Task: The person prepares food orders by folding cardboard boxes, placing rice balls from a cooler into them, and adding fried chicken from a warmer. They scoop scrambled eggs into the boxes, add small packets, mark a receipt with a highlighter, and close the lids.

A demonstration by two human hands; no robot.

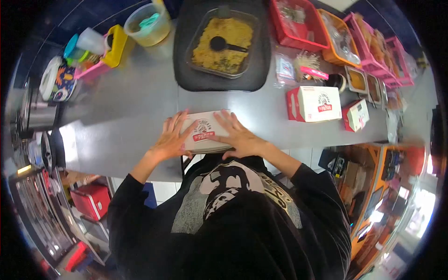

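A white and red printed cardboard food box (205, 125), looking flat, lies at the near edge of the steel counter (116, 116). My left hand (171, 139) rests over its left side with fingers spread. On its right side lies my right hand (243, 140), also spread, its thumb pointing in toward the red printed label. Both palms are toward the box, and the printed logo shows between them.
Beyond the box, a black tray (224, 85) carries a tub of yellow food (198, 51) with a black scoop (218, 44). To the right stand a larger folded box (322, 103) and a smaller one (357, 115). Baskets (298, 37) and sauce containers (357, 79) line the back right.
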